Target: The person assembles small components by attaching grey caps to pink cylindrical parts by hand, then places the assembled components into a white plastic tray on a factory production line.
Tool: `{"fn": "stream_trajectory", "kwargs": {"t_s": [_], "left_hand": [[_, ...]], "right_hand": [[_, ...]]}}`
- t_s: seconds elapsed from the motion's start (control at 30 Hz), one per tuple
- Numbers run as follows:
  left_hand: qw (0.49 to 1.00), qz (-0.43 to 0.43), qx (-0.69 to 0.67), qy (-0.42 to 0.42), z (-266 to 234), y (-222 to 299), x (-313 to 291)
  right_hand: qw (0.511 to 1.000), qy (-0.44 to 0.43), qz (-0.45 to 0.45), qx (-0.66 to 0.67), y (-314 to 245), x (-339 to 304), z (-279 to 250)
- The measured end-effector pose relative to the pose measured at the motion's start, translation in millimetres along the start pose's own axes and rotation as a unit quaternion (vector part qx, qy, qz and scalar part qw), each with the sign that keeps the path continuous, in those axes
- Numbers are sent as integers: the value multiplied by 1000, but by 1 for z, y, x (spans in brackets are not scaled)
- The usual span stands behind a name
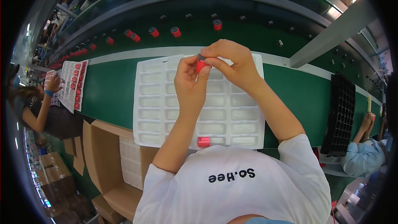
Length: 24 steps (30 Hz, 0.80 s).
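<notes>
Over the far part of a white plastic tray, I hold a small red cylinder with a dark grey cap between both hands. The fingers and thumb of my left hand close around its red body. My right hand pinches at the grey cap end from the other side. The tray has rows of oblong pockets. In a pocket at its near edge lies another red cylinder, on its side.
Beyond the tray, red capped cylinders and small metal parts stand along a green conveyor. A cardboard box is at lower left, a black pocketed tray at right. Co-workers' hands are at both sides; a grey post rises at right.
</notes>
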<state>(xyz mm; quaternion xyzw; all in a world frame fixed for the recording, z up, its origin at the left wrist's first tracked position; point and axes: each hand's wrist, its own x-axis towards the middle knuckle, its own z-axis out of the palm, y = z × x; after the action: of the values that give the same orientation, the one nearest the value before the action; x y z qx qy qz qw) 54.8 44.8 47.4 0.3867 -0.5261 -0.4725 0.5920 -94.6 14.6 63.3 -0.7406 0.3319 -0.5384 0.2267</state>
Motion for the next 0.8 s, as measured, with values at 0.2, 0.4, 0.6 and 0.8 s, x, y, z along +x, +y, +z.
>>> {"fn": "stream_trajectory", "kwargs": {"t_s": [0.2,0.4,0.6,0.8], "left_hand": [[999,-24,33,-12,1,-5,17],[854,-88,366,-360,-35,16,-35],[754,-21,335,-564,-60,12,-83],[734,-61,369,-567,-60,29,-88]], "right_hand": [[995,-3,89,41,18,-1,-1],[952,100,68,-282,114,-13,-47],[965,35,174,-194,153,-31,-77],[788,85,333,-510,138,-34,-136]]}}
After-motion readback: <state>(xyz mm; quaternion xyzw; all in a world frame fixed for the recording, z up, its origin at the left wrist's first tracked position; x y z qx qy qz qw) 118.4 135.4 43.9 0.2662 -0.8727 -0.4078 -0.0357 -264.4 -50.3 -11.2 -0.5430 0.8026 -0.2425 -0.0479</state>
